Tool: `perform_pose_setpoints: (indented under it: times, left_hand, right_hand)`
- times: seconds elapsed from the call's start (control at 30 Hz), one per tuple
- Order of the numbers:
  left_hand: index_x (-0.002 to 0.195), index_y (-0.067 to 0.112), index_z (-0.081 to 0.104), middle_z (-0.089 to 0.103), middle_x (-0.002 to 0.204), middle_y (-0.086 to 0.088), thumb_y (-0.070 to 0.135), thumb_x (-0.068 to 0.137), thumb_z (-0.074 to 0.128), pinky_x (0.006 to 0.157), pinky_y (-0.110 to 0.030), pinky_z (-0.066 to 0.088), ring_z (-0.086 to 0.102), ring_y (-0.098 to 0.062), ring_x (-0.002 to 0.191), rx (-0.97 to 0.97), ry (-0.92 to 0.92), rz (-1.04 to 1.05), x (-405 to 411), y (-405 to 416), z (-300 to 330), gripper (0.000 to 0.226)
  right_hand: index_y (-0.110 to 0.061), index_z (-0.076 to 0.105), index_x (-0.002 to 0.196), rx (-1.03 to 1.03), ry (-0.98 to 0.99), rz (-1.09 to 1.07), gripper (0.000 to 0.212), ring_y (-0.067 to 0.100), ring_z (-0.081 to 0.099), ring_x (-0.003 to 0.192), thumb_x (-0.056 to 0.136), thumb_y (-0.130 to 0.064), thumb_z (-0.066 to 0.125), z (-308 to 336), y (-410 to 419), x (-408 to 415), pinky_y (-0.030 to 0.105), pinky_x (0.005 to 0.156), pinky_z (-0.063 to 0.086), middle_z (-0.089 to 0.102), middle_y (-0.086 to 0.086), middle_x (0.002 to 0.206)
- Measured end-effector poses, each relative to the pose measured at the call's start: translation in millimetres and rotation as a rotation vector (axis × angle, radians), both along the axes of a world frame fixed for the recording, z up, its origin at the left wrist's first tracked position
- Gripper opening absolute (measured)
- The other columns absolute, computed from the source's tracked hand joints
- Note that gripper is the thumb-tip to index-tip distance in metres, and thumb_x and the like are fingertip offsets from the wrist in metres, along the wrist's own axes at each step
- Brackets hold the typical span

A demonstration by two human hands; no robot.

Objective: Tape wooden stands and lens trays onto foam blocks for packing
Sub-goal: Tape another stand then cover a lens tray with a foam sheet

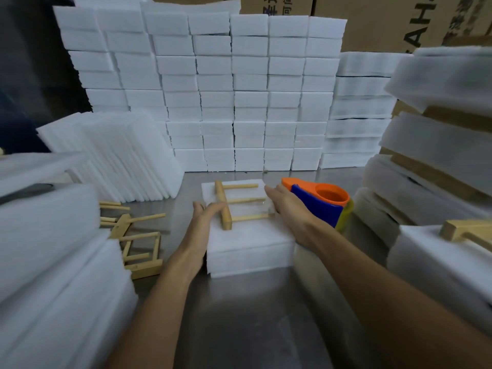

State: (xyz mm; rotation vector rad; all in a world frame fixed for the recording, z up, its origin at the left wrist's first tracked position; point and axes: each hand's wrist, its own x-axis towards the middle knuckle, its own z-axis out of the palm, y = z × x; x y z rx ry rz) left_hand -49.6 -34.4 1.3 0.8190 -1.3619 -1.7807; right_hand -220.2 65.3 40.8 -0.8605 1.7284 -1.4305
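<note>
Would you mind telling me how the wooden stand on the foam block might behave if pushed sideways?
The wooden stand looks stiff and light. It lies flat on the foam block, so tipping seems unlikely. Its thin dowels may snap under force.

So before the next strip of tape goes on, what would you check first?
1. Wooden stand lies flat on the foam block: ok.
2. Left hand steadies the stand's bar: ok.
3. Right hand presses the block's right edge: ok.
4. Tape dispenser close by, behind the right hand: ok.
5. Tape already across the pegs: cannot tell, too blurred.
6. Spare stands waiting to the left: ok.
</note>
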Motion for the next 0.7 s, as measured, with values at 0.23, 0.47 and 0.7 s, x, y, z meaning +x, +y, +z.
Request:
perform_pose_setpoints:
  times: [0.23,0.47,0.7]
  left_hand:
    - [0.157,0.020,0.023,0.034,0.154,0.011,0.055,0.079,0.066,0.116,-0.031,0.025,0.039,-0.009,0.137,0.022,0.140,0.004,6,17,-8,0.095]
    - [0.156,0.022,0.021,0.050,0.128,0.022,0.044,0.094,0.056,0.080,-0.012,0.039,0.056,0.011,0.097,-0.057,0.020,0.066,2,19,-12,0.075]
    - [0.157,0.023,0.019,0.043,0.148,0.007,0.037,0.092,0.061,0.087,-0.015,0.037,0.051,-0.008,0.119,-0.092,0.026,0.112,1,21,-13,0.078]
  right_hand:
    - [-0.025,0.069,0.118,-0.077,-0.191,-0.175,0.063,0.029,0.062,0.116,0.070,-0.065,0.076,-13,5,10,0.048,0.106,0.047,0.069,0.003,0.121]
    - [-0.034,0.066,0.103,-0.113,-0.196,-0.122,0.033,0.027,0.056,0.126,0.079,-0.056,0.075,-22,9,9,0.050,0.111,0.041,0.062,0.002,0.135]
    - [-0.029,0.080,0.086,-0.096,-0.331,-0.037,0.022,0.021,0.075,0.088,0.095,-0.020,0.063,-25,11,6,0.039,0.086,0.059,0.078,0.001,0.094]
